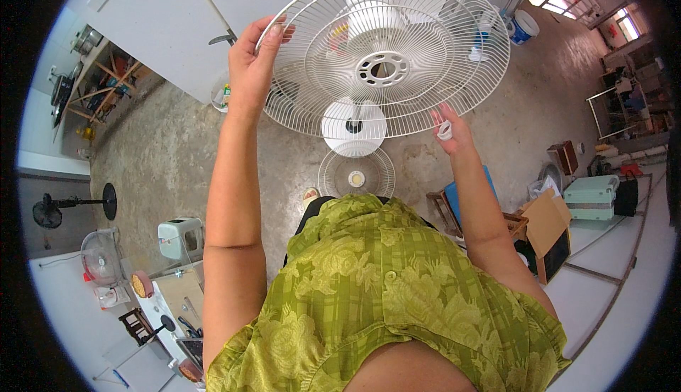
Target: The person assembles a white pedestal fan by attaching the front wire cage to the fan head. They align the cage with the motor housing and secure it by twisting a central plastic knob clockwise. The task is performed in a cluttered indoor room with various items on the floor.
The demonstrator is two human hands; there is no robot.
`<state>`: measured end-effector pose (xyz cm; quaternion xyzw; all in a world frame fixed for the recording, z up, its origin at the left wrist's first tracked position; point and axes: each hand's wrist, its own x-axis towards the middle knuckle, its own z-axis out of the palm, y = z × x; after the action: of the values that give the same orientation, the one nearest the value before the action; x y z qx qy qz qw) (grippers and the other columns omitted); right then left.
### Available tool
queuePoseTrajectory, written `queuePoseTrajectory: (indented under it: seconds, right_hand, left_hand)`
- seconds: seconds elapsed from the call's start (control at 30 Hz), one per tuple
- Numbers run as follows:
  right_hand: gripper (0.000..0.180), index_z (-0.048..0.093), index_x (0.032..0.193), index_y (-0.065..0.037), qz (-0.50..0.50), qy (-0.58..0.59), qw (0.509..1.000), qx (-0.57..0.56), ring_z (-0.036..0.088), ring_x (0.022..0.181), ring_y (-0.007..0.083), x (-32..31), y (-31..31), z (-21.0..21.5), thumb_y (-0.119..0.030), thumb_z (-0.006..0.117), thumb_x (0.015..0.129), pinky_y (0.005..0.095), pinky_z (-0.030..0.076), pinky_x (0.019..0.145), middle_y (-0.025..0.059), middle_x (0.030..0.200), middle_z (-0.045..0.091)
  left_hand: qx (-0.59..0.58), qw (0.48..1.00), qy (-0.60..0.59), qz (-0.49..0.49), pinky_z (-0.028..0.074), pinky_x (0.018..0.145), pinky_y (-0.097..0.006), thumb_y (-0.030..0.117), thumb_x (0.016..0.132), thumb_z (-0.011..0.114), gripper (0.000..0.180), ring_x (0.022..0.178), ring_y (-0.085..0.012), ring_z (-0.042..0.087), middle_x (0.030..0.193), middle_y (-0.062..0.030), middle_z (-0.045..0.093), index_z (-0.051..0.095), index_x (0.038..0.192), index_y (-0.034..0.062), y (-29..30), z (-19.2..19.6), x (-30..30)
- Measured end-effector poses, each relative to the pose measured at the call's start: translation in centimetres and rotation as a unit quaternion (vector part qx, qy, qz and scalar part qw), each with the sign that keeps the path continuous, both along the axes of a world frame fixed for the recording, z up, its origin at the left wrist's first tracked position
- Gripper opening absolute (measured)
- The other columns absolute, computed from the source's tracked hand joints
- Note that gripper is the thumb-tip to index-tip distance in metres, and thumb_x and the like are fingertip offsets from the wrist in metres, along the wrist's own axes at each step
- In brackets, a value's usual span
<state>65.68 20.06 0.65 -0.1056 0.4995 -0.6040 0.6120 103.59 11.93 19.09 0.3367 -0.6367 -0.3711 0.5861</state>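
Observation:
A round white wire fan grille (454, 73) is held up in front of me, tilted, with an oval-slotted ring at its centre. My left hand (254, 58) grips its left rim, thumb on the near side. By the lower right rim is my right hand (455, 133), holding a small white plastic ring (445, 131); its fingertips reach the grille wires. Below the grille a white round disc (339, 124) stands over the floor. A second wire grille (330, 179) lies nearer my feet. White parts show through the held grille, but I cannot make out their kind.
On the left stand a black pedestal fan (48, 211), a clear-bladed fan (101, 258) and a white boxy appliance (181, 239). To the right are an open cardboard box (545, 220), a pale green case (590, 197) and a blue-and-white bucket (523, 26). A white wall panel (170, 23) rises ahead.

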Motion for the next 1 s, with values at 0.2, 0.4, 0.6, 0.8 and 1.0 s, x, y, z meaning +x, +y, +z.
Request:
queuePoseTrajectory:
  seconds: [0.2,0.4,0.6,0.8,1.0]
  right_hand:
    - [0.045,0.043,0.128,-0.011,-0.006,-0.001,1.000,0.004,0.055,0.084,0.0120,0.2,0.1,0.1,-0.017,0.057,0.085,0.0259,0.044,0.047,0.0041,0.105,0.056]
    - [0.046,0.043,0.128,-0.012,-0.007,0.002,1.000,0.003,0.054,0.080,0.0116,0.1,0.2,0.0,-0.018,0.057,0.085,0.0255,0.044,0.047,0.0055,0.101,0.057]
    - [0.046,0.043,0.128,-0.012,-0.017,0.002,1.000,-0.003,0.054,0.089,0.0122,0.8,0.6,0.9,-0.018,0.057,0.085,0.0258,0.044,0.049,0.0055,0.107,0.056]
    - [0.045,0.044,0.127,-0.013,-0.017,-0.004,1.000,-0.006,0.055,0.088,0.0121,0.3,0.4,0.4,-0.018,0.057,0.085,0.0257,0.045,0.049,0.0059,0.108,0.056]
    - [0.042,0.046,0.125,-0.012,-0.025,-0.012,1.000,-0.015,0.056,0.082,0.0126,0.1,-0.1,0.1,-0.019,0.057,0.085,0.0272,0.046,0.049,0.0068,0.107,0.057]
  left_hand:
    - [0.005,1.000,-0.012,0.015,0.044,0.088,-0.033,0.027,0.092,0.050,0.035,0.094,-0.0198,0.060,0.098,-0.0137,0.064,0.057,0.110,-0.0028,0.4,0.4,-0.2]
    - [0.003,1.000,-0.014,0.013,0.044,0.088,-0.033,0.027,0.092,0.051,0.036,0.094,-0.0200,0.060,0.098,-0.0133,0.064,0.057,0.110,-0.0024,0.4,0.7,-0.3]
    - [0.002,1.000,-0.002,0.009,0.044,0.088,-0.033,0.027,0.092,0.050,0.035,0.094,-0.0204,0.060,0.098,-0.0139,0.064,0.057,0.110,-0.0027,0.2,0.5,-0.1]
    - [-0.016,1.000,-0.015,0.003,0.044,0.089,-0.033,0.025,0.092,0.049,0.034,0.095,-0.0206,0.060,0.099,-0.0139,0.064,0.056,0.111,-0.0029,0.5,1.2,-0.2]
    - [-0.020,1.000,-0.003,-0.007,0.044,0.089,-0.034,0.024,0.091,0.051,0.033,0.095,-0.0209,0.060,0.099,-0.0141,0.064,0.057,0.111,-0.0026,0.5,0.8,-0.1]
